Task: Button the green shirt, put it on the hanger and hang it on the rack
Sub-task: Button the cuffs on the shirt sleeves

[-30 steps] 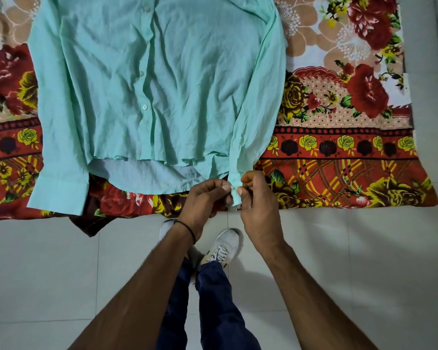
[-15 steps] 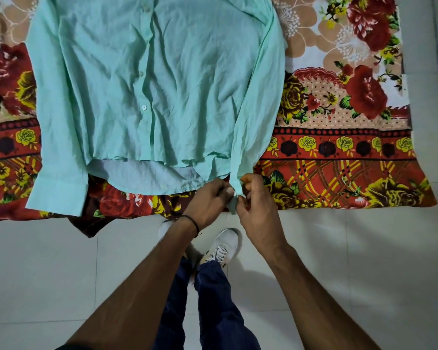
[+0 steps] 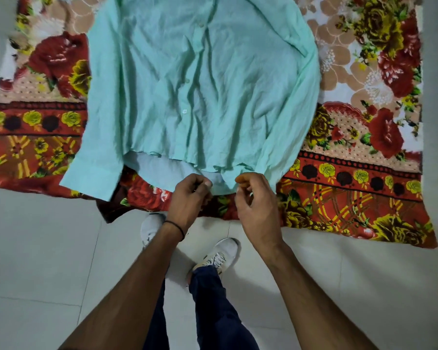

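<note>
The mint green shirt (image 3: 200, 84) lies face up on a floral blanket (image 3: 352, 188), its front placket closed by white buttons. Its right sleeve runs down the shirt's right side and ends in a cuff (image 3: 221, 184) at the near hem. My left hand (image 3: 191, 198) pinches the cuff's left edge between thumb and forefinger. My right hand (image 3: 257, 200) has its fingers curled at the cuff's right edge and pinches it there. The cuff's button is hidden. The left sleeve (image 3: 94, 157) lies flat and untouched.
The blanket covers the floor from the left edge to the right side of the view, with its near edge just beyond my white shoes (image 3: 218, 253). White floor tiles (image 3: 364, 286) surround me.
My hands, pressed together on the cuff before, have drawn apart to its two edges. The view has shifted, so the shirt now sits further right in frame.
</note>
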Demonstrator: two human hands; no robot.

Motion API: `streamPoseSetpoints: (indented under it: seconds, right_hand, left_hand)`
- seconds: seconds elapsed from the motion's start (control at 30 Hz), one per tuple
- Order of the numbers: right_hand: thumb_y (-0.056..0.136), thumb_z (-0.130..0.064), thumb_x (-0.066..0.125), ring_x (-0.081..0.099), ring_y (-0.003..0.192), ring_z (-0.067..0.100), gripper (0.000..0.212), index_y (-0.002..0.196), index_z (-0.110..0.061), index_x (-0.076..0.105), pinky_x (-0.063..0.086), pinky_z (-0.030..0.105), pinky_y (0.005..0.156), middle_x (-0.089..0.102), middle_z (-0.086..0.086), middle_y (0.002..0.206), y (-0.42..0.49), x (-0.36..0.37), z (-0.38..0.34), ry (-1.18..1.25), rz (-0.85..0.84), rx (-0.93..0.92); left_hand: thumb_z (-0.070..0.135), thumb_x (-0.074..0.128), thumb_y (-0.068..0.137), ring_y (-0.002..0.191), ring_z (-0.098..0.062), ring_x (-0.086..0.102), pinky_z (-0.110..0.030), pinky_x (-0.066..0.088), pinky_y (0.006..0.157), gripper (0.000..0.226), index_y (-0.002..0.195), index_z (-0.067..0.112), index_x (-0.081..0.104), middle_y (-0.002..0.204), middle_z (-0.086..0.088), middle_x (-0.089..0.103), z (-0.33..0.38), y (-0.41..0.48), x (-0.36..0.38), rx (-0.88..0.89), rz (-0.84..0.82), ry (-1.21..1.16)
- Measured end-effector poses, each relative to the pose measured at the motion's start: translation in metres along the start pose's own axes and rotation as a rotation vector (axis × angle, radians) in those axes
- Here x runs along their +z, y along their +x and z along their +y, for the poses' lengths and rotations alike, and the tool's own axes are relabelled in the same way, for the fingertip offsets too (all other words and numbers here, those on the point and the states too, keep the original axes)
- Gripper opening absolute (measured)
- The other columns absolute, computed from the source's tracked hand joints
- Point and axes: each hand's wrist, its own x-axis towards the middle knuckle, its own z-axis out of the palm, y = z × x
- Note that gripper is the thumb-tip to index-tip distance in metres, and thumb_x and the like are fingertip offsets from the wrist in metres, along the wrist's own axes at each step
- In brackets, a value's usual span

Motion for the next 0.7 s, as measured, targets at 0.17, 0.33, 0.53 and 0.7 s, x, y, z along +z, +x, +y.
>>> streamPoseSetpoints:
  seconds: [0.17, 0.33, 0.53, 0.7]
  right_hand:
    - [0.092, -0.004, 0.059, 0.054, 0.081, 0.007, 0.013, 0.102, -0.01, 0.064, 0.044, 0.011, 0.073, 0.064, 0.001, 0.098, 0.023, 0.05, -0.043, 0.033, -0.198, -0.036]
    - [0.092, -0.006, 0.06, 0.06, 0.073, 0.011, 0.01, 0.101, -0.01, 0.064, 0.048, 0.023, 0.067, 0.067, 0.004, 0.086, 0.031, 0.13, -0.098, 0.13, -0.386, 0.037]
    - [0.093, -0.018, 0.064, 0.064, 0.083, 0.015, 0.022, 0.112, -0.011, 0.056, 0.051, 0.023, 0.071, 0.061, -0.007, 0.083, 0.031, 0.207, -0.134, 0.119, -0.485, 0.214]
    - [0.094, -0.014, 0.061, 0.06, 0.084, 0.012, 0.024, 0.118, -0.012, 0.056, 0.047, 0.026, 0.073, 0.062, -0.001, 0.096, 0.036, 0.236, -0.142, 0.058, -0.473, 0.264]
  left_hand:
    - [0.007, 0.059, 0.094, 0.067, -0.02, 0.057, -0.035, 0.048, 0.068, 0.014, 0.082, 0.012, 0.063, 0.07, -0.007, 0.062, -0.007, -0.004, -0.091, 0.035, 0.38, -0.098]
    - [0.019, 0.058, 0.09, 0.078, -0.037, 0.066, -0.041, 0.053, 0.068, 0.005, 0.091, 0.016, 0.062, 0.083, -0.012, 0.067, -0.031, -0.003, -0.182, -0.019, 0.723, -0.14]
    - [0.027, 0.062, 0.087, 0.095, -0.029, 0.065, -0.053, 0.055, 0.085, 0.021, 0.105, 0.023, 0.052, 0.095, 0.003, 0.062, -0.037, 0.014, -0.229, -0.125, 0.682, -0.103]
    - [0.026, 0.061, 0.085, 0.087, -0.027, 0.061, -0.034, 0.049, 0.072, 0.032, 0.111, 0.006, 0.062, 0.099, -0.013, 0.064, -0.031, 0.038, -0.252, -0.172, 0.525, 0.25]
